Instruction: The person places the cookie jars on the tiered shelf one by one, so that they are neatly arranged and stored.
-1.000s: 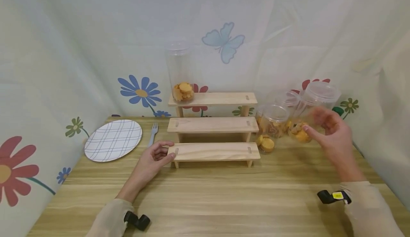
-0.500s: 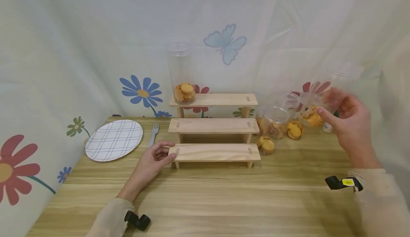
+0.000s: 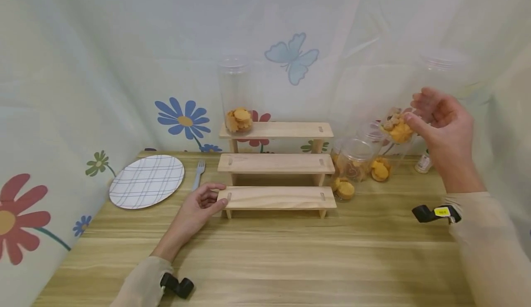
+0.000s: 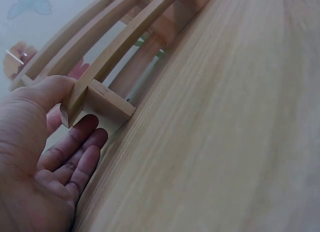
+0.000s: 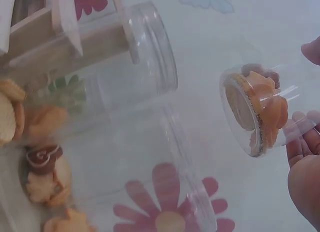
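Higher than half a second earlier, the jar (image 3: 400,113) hung in the right hand (image 3: 445,122) in the head view, right of the stand (image 3: 275,196) and well apart from the left hand (image 3: 201,205); keeping it level and clear of the grouped jars (image 3: 356,162) seemed wise. Left wrist view: thumb and forefinger pinched the stand's end. Right wrist view: thumb and fingers gripped the jar's sides.

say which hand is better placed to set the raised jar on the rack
Right, I think: the right hand holds the raised jar clear of the table, to the right of the rack. The left hand grips the rack's left end, away from that jar.
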Demonstrator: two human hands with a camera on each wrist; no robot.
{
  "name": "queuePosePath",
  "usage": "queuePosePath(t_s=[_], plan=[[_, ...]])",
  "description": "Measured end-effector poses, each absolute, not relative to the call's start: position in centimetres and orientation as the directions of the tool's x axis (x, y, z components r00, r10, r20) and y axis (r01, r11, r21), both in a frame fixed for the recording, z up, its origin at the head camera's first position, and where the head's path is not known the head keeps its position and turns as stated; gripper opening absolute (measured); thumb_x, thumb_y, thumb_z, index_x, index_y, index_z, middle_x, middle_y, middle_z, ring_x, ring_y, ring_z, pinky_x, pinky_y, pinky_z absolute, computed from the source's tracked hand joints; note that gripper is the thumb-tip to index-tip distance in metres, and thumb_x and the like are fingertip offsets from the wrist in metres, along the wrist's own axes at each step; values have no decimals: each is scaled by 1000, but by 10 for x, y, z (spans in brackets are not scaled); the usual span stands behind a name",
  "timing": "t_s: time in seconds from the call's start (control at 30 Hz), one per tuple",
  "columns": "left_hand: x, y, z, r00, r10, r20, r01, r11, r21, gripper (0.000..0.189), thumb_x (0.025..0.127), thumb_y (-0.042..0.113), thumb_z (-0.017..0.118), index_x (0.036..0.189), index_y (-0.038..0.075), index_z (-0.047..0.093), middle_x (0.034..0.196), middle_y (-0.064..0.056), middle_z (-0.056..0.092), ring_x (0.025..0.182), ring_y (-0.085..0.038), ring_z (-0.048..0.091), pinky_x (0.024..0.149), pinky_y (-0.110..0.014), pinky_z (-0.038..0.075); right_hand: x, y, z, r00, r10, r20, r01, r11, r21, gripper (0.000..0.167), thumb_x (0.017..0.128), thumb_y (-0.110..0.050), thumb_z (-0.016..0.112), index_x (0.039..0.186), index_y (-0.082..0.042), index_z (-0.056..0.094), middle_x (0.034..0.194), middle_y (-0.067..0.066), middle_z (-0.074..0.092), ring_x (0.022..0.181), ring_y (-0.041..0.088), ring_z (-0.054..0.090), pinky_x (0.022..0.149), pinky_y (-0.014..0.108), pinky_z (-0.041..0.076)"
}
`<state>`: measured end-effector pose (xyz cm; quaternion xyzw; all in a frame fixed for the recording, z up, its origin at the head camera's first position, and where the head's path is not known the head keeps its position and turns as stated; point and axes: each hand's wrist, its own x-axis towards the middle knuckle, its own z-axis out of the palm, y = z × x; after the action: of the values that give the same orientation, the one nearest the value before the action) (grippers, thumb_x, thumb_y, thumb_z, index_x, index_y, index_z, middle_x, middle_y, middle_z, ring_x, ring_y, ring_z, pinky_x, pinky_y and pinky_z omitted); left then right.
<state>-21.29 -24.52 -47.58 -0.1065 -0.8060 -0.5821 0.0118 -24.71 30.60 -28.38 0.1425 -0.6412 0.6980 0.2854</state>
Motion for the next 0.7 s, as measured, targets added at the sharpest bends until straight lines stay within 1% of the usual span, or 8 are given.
queuePosePath(t_s=[0.1,0.23,0.43,0.57,0.7], plan=[[-212,-246,-475,-977,156,143,185,300,936,41,105,25,83,142,14,69,116,-13,78,106,-24,72,91,-26,56,-255,293,-277,-789,190,584,-597,-15,-802,52,91,9,87,140,-3,72,126,7,76,113,18,69,95,16,56],[-212,-245,-474,-976,163,144,188,294,937,41,105,24,82,142,13,69,117,-14,78,107,-24,73,92,-26,57,-264,275,-269,-786,152,599,-604,19,-797,51,92,6,88,139,-7,72,127,4,76,117,19,67,100,17,53],[-211,-244,-474,-976,163,142,184,283,941,42,104,23,83,142,12,69,117,-14,78,106,-23,73,92,-26,57,-276,249,-263,-790,86,607,-610,-2,-793,51,93,2,88,140,-7,72,130,5,75,122,24,66,104,19,53],[-211,-244,-474,-976,164,144,186,285,940,42,105,22,83,143,11,68,117,-14,78,105,-22,73,92,-26,57,-282,234,-263,-802,55,595,-592,57,-804,51,96,-4,88,143,-12,70,134,3,73,128,25,63,107,18,51],[-211,-245,-474,-976,161,145,187,287,939,42,104,22,83,142,12,69,117,-15,78,106,-23,73,91,-26,57,-287,218,-264,-808,29,588,-585,75,-808,51,97,-7,88,144,-12,69,135,3,73,127,23,64,109,20,51]])
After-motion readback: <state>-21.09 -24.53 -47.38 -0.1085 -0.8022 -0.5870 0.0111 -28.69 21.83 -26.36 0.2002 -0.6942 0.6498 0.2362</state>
